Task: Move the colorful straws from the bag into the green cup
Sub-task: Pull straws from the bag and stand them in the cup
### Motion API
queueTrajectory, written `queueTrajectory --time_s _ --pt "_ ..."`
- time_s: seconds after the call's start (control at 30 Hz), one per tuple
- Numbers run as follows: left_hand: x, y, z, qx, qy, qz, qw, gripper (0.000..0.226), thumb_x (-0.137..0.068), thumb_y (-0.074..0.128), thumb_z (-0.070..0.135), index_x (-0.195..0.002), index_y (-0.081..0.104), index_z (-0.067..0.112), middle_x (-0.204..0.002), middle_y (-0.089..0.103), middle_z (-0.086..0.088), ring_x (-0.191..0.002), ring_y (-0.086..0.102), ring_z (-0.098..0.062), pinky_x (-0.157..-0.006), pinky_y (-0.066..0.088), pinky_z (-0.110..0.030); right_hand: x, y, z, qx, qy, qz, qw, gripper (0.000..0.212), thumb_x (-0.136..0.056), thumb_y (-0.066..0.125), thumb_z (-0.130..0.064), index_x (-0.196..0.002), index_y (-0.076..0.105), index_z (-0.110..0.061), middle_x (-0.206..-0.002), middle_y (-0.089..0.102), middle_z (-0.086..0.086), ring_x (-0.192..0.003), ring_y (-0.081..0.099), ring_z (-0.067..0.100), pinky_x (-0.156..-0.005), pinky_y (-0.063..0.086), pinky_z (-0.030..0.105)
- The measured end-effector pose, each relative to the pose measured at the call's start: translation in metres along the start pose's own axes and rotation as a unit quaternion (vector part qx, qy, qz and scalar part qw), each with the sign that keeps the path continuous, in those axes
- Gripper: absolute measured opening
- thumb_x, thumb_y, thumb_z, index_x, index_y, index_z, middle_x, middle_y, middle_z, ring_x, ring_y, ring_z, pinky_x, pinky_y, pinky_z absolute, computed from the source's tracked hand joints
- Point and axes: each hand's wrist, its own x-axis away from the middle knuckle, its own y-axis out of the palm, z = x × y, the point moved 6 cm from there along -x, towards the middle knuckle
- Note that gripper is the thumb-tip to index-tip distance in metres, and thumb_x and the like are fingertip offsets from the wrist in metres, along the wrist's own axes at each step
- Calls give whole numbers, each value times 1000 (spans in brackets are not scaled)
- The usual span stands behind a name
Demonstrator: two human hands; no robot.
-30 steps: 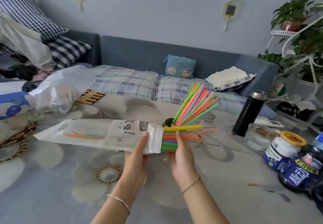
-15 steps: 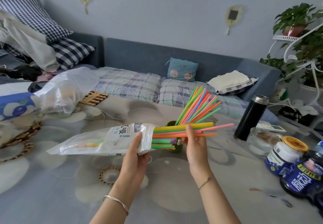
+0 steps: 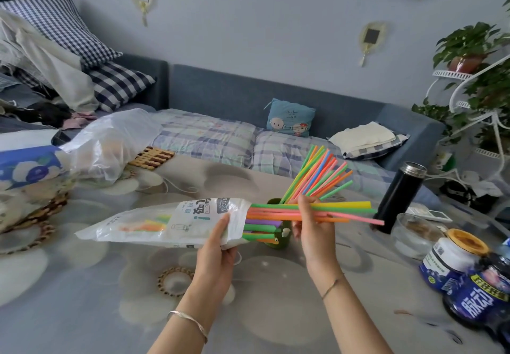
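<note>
My left hand (image 3: 216, 246) grips the white straw bag (image 3: 165, 222) near its open mouth and holds it level above the table. A bundle of colorful straws (image 3: 342, 211) sticks far out of the mouth to the right, and my right hand (image 3: 311, 226) is closed around them. Shorter green, purple and orange straws (image 3: 260, 229) still lie in the bag's mouth. Behind my hands stands the green cup (image 3: 284, 236), mostly hidden, with several straws (image 3: 317, 178) fanning up and right out of it.
A black thermos (image 3: 397, 196), a glass bowl (image 3: 414, 236), a white jar (image 3: 452, 259) and dark blue bottles (image 3: 480, 295) crowd the table's right side. A clear plastic bag (image 3: 110, 141) and a wooden trivet (image 3: 151, 157) lie at the left back. A sofa runs behind.
My right hand has drawn the gripped straws farther right out of the bag. The bag has lifted and tilted a little, and the view has risen.
</note>
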Motion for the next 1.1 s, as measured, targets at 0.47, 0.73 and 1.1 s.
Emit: queueTrajectory --time_s 0.47,0.73,1.1 --pt "-7 3 17 55 5 10 998 45 -92 55 16 -131 51 -6 -126 62 -24 -117 60 -32 -82 54 -33 -62 -51 -62 29 -63 87 994 37 -96 43 -35 -64 51 -20 -40 44 -13 -39 40 -1 -45 32 20" --pt "-3 2 20 59 11 14 998 40 -92 55 14 -128 52 -3 -133 57 -22 -106 62 -27 -77 55 -27 -72 -63 -81 71 -95 128 985 38 -96 42 -37 -63 55 -23 -46 48 -9 -39 44 1 -52 33 26" --pt "-4 3 20 50 15 -6 999 41 -92 56 15 -129 51 -3 -119 64 -20 -91 68 -22 -75 58 -28 -63 -27 -93 353 -212 84 907 51 -98 37 -33 -50 33 -15 -45 40 1 -44 41 16 -41 26 22"
